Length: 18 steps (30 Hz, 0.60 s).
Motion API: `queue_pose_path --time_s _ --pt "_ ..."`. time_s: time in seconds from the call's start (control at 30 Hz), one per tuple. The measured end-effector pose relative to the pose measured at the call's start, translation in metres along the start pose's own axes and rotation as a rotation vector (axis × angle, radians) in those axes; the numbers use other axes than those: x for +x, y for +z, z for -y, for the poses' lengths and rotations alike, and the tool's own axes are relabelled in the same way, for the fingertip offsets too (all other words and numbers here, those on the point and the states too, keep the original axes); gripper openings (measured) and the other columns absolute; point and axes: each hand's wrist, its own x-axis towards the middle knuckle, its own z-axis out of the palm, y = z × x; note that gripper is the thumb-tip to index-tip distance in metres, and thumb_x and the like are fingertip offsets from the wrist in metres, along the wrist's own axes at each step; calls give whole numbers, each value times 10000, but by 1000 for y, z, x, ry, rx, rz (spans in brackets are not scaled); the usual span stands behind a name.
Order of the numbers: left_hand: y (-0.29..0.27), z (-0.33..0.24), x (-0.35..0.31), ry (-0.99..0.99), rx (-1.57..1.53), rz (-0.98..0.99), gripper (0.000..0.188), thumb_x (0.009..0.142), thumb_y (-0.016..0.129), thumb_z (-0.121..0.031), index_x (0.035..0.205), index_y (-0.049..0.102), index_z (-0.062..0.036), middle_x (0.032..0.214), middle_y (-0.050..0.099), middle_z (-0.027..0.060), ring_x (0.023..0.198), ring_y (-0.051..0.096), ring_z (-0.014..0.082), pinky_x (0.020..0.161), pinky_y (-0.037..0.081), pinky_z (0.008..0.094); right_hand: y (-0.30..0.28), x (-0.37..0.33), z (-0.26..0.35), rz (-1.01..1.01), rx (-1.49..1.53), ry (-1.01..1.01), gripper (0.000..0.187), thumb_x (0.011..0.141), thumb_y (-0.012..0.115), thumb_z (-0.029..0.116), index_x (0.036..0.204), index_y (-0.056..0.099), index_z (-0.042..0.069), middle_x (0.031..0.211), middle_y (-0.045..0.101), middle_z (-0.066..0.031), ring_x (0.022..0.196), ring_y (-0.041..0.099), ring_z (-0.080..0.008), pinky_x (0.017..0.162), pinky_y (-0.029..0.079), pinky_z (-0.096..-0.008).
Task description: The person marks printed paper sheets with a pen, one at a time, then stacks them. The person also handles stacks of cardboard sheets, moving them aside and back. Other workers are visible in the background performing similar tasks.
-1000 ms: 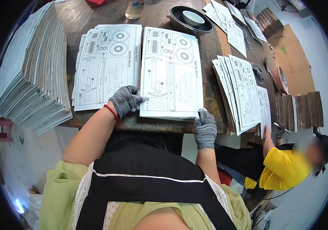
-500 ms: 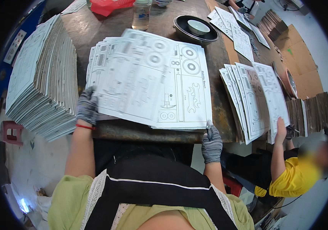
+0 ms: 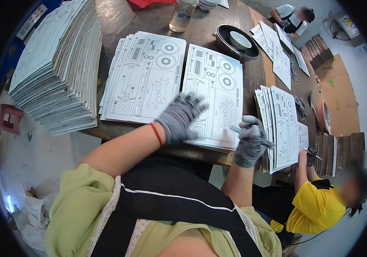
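Observation:
My left hand (image 3: 180, 118), in a striped grey glove, lies with fingers spread over the lower left part of a printed board (image 3: 207, 92) with line drawings of tools. That board tops the right-hand one of two low stacks in front of me. My right hand (image 3: 251, 143), gloved too, is closed around a slim grey pen-like tool (image 3: 236, 128) at the board's lower right corner. The tool's exact kind is blurred. Left of my left hand sits the other stack, topped by a similar printed board (image 3: 142, 81).
A tall stack of boards (image 3: 59, 73) stands at the left. Behind are a bottle of liquid (image 3: 183, 15) and a dark pan (image 3: 222, 40) holding a white bowl (image 3: 240, 40). At right, a co-worker in yellow (image 3: 316, 205) works beside another board stack (image 3: 280, 128).
The board in my left hand has come down onto the left stack, and that hand has moved right onto the other stack. My right hand has lifted from the corner. The view has shifted.

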Motion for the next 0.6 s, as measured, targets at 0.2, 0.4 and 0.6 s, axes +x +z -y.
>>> queue_pose_path --time_s 0.2,0.4,0.6 --pt "10 -25 0 -56 130 211 999 730 494 -739 1455 263 -92 1507 232 183 1409 173 338 1129 50 528 13 -7 -13 560 -744 -310 123 761 661 119 775 599 13 829 634 -106 817 619 -249 851 483 -389" --pt "7 -24 1 -68 117 209 965 744 520 -701 1455 265 -102 1500 253 169 1410 181 322 1126 54 539 28 71 -59 254 360 66 175 786 632 135 864 641 -22 804 629 -117 802 613 -223 812 498 -367" --pt "1 -26 3 -86 87 248 959 732 550 -678 1458 266 -119 1505 251 157 1409 193 308 1119 37 561 35 105 -99 204 82 -7 144 803 559 80 839 650 -26 825 656 -104 743 594 -187 761 485 -312"
